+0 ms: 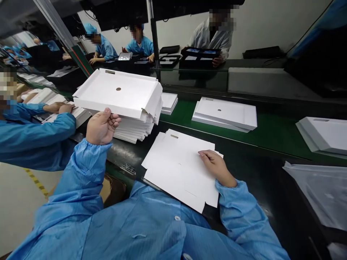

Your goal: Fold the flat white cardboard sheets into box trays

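A folded white cardboard tray (130,90), with a round hole and a slot, lies upside down on a stack of white cardboard sheets (135,130). My left hand (101,126) is at its front wall, palm turned up, fingers curled and the thumb against the edge. In front of me lies a flat, die-cut white cardboard sheet (176,162) with notched corners. Resting on its right part is my right hand (215,166), thumb and fingers drawn together. Nothing shows between those fingertips.
Beyond the black bench (260,173) runs a green conveyor belt (184,112) carrying white trays (227,113) and another tray (325,133) at right. Clear plastic film (320,191) lies on the right. A co-worker's sleeve (40,130) is close on the left; several people work opposite.
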Available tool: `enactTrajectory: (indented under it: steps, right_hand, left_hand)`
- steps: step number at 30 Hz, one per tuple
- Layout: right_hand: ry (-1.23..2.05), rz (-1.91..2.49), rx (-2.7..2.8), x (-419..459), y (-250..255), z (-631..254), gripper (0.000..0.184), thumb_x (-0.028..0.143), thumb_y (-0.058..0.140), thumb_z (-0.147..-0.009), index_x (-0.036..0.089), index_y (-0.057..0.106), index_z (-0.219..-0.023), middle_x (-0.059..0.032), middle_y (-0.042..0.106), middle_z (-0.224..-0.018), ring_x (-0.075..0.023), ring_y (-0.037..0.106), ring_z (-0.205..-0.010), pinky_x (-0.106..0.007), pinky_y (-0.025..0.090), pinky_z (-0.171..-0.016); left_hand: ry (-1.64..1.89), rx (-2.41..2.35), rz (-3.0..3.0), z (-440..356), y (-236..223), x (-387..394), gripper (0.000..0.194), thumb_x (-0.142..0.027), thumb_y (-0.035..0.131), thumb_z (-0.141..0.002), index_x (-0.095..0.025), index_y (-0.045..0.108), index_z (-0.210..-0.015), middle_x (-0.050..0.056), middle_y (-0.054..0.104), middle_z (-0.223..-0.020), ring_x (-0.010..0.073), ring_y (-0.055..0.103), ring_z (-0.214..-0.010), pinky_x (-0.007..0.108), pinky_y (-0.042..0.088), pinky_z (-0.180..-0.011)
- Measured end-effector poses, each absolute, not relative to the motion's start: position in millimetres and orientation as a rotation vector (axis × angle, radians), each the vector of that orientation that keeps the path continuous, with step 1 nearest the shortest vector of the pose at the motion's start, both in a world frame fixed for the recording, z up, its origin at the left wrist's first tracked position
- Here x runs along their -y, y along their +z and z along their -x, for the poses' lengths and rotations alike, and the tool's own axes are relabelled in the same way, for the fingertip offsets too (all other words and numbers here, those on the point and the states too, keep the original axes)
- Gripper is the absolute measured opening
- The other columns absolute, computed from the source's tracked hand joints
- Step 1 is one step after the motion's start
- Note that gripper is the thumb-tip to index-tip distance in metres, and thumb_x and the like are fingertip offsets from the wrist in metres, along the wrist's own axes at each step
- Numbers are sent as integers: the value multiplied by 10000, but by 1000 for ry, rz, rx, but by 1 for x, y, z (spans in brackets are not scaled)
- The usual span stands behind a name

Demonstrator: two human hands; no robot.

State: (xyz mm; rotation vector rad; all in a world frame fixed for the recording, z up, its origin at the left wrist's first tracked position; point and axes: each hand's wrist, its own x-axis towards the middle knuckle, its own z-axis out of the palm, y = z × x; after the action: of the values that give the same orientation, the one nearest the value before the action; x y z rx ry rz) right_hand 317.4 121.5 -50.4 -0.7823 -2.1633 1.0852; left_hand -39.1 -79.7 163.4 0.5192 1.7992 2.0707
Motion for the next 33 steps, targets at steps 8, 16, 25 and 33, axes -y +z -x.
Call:
enactTrajectory:
  steps: [8,16,25,33]
  right_hand:
    - [1008,704,2309,-120,-54,-320,328,491,469,-998,281,719,-974,-89,733,-1002,-282,687,-961,-465,551,-866]
    - [727,789,2266,-117,-53,-319,344,401,447,-1005,216,736,-1037,-116,711,-1005,-272,661,-969,-436,525,-888]
    - [170,1003,2506,-111,-56,-305,447,434,513,-993,128,667,-1280,-161,647,-1205,-320,557,-1114,-463,437,-994]
    - [124,1037,2614,-111,-53,-300,541,520,523,-985,126,613,-1345,-180,598,-1261,-330,505,-1166,-476,391,-1024]
  left_hand:
    - [2172,-2167,-666,44,128,73,499,-589,673,-878,-194,550,-598,-34,510,-438,73,453,-370,188,312,-350]
    - [1062,-2050,-1515,-18,65,85,511,-576,565,-933,-187,662,-616,19,628,-564,120,572,-523,242,445,-525]
    - [26,-1871,-2170,-17,15,-45,552,-515,661,-900,-184,644,-1341,145,571,-1403,327,529,-1315,443,414,-1097]
    - [-92,-1753,-2300,-19,6,-67,676,-579,765,-800,-218,621,-1354,132,568,-1375,325,511,-1287,408,399,-1041]
